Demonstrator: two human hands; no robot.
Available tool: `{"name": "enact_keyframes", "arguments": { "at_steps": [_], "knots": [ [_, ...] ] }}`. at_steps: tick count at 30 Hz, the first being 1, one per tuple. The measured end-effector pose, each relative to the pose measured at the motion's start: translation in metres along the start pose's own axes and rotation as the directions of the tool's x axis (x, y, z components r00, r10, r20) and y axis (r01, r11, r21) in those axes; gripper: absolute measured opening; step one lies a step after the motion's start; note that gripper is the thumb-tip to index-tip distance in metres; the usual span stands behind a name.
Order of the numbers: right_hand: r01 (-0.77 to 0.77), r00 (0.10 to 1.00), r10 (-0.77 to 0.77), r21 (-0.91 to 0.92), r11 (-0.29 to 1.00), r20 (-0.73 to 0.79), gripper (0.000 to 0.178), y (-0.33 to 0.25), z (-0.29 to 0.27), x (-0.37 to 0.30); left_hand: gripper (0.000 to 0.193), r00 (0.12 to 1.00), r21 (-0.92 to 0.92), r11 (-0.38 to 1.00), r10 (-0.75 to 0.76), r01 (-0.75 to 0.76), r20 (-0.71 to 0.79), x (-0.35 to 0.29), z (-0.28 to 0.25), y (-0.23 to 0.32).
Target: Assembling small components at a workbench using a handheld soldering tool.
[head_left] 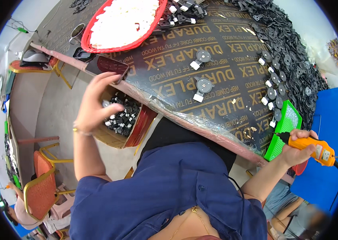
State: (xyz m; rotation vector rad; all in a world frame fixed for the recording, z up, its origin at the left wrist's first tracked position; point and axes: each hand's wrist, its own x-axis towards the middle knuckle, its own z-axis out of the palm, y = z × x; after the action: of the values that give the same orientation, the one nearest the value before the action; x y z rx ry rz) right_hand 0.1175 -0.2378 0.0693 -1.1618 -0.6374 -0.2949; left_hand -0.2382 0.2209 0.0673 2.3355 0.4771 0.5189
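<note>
My left hand [91, 105] is at the table's left edge, over a cardboard box [142, 127] of small black parts with white ends [123, 116]. Its thumb and fingers are spread apart, and no part is plainly held between them. In my right hand [295, 154] is an orange electric screwdriver [316, 149], its black tip pointing left over a green tray [276, 147] that holds small shiny pieces. Two black round parts with white ends, one nearer [203, 85] and one farther [203, 57], lie on the dark tabletop between my hands.
A red basket [130, 45] of white pieces stands at the back. Black parts are heaped [297, 72] along the right, with several assembled ones in a row beside them. A dark phone [113, 67] lies at the left edge. Chairs [41, 188] stand left; people sit nearby.
</note>
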Motion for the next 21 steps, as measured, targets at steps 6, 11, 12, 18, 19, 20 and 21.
{"name": "enact_keyframes", "arguments": {
  "at_steps": [6, 11, 12, 18, 19, 20, 21],
  "knots": [
    [0.025, 0.998, -0.025, -0.006, 1.0, 0.061, 0.053, -0.002, 0.03, -0.014, 0.108, 0.882, 0.307, 0.832, 0.396, -0.462, 0.255, 0.091, 0.139, 0.07],
    [0.021, 0.997, -0.019, -0.02, 1.0, 0.076, 0.053, -0.009, 0.02, -0.017, 0.077, 0.881, 0.376, 0.798, 0.399, -0.47, 0.254, 0.142, 0.189, 0.049],
    [0.019, 0.997, -0.017, -0.025, 0.999, 0.069, 0.053, -0.01, 0.015, -0.018, 0.062, 0.874, 0.349, 0.807, 0.388, -0.476, 0.293, 0.142, 0.189, 0.047],
    [-0.032, 0.999, 0.033, -0.017, 0.999, 0.002, 0.055, -0.001, -0.022, -0.011, 0.032, 0.905, 0.019, 0.907, 0.417, -0.42, 0.084, 0.099, 0.115, 0.032],
    [-0.045, 0.999, 0.045, 0.007, 0.999, 0.0, 0.054, 0.0, -0.028, -0.009, 0.033, 0.938, -0.073, 0.949, 0.314, -0.306, 0.15, 0.09, 0.081, 0.037],
    [-0.058, 0.998, 0.058, 0.036, 0.998, -0.001, 0.053, 0.0, -0.032, -0.007, 0.034, 0.937, -0.205, 0.947, 0.287, -0.247, 0.197, 0.078, 0.047, 0.032],
    [-0.082, 0.997, 0.082, 0.063, 0.995, 0.004, 0.052, -0.001, -0.036, -0.003, 0.036, 0.932, -0.234, 0.971, 0.124, -0.044, 0.342, 0.06, 0.013, 0.03]
  ]
}}
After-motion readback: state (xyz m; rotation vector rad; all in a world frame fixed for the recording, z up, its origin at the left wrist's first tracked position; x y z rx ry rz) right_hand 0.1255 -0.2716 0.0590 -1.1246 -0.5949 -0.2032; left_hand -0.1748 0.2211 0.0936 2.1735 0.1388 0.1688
